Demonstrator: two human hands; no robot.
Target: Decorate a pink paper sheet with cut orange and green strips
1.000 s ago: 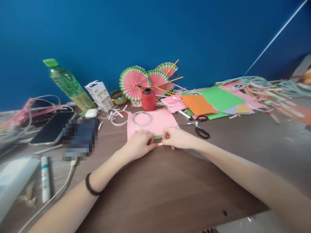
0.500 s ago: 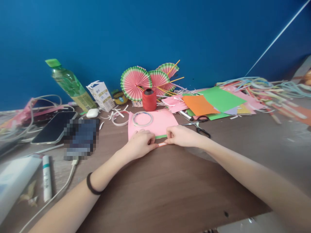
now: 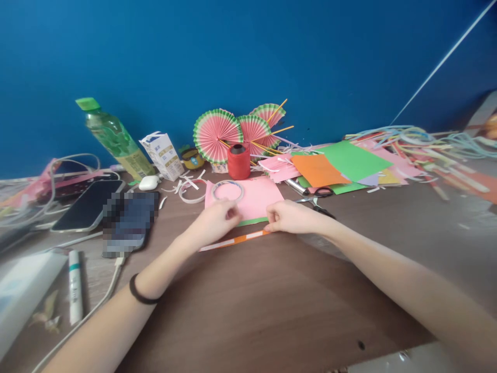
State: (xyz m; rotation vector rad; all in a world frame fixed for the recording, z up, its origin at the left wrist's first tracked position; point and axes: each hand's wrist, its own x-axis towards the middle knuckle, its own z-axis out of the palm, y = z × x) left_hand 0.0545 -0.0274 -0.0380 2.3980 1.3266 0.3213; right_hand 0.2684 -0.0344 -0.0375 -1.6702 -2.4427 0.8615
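The right hand point(image 3: 289, 217) pinches an orange-and-white paper strip point(image 3: 236, 240); the left hand point(image 3: 215, 221) curls on a pink paper sheet point(image 3: 260, 199), its grip unclear. Far left, a green-capped plastic bottle point(image 3: 116, 140) holds yellowish liquid.

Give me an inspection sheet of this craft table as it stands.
Surface: brown wooden table, dark spot near front edge.
Job's things: pink paper sheet bearing clear tape ring; orange-and-white paper strip flat before it.
Clutter: red thread spool, black-handled scissors, green plastic bottle, pleated watermelon paper fans, loose coloured paper sheets.
Hands: left hand curled beside the ring, contact unclear; right hand holds the strip's right end.
Cables: white cable running to blurred phone.
Surroundings: blue wall.
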